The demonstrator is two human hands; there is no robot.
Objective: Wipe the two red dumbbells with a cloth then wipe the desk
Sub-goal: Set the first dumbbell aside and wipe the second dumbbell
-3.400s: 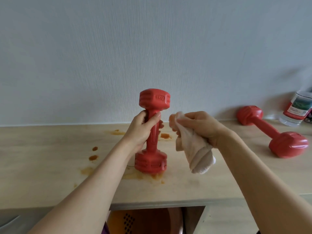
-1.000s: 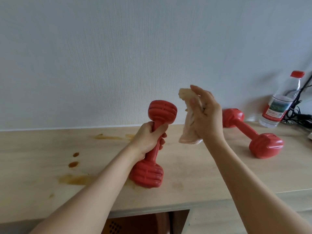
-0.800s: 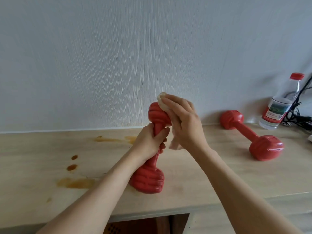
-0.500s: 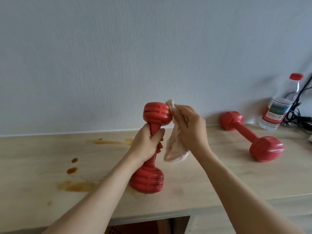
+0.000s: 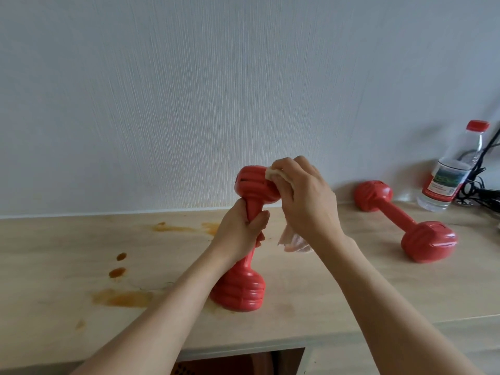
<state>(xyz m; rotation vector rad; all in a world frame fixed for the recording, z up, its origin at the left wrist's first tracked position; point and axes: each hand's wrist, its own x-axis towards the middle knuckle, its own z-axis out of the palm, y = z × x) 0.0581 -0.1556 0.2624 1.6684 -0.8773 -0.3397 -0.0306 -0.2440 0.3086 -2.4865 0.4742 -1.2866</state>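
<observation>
Head view: the left hand [image 5: 240, 234] wraps its grip around the handle of 1 red dumbbell [image 5: 244, 285], which stands nearly upright, top tilted slightly right, its lower end on the desk [image 5: 324, 288] near the front edge. The right hand [image 5: 305, 201] pinches a cloth [image 5: 293, 243] against the upper end. A second dumbbell [image 5: 405, 226] lies flat at right, pointing from the wall toward the front right, beside a bottle [image 5: 451, 174]. Brown stains [image 5: 121, 297] mark the desk's open left side.

Stained wooden desk [image 5: 351, 288] with two red dumbbells [image 5: 405, 226], water bottle [image 5: 446, 182]
</observation>
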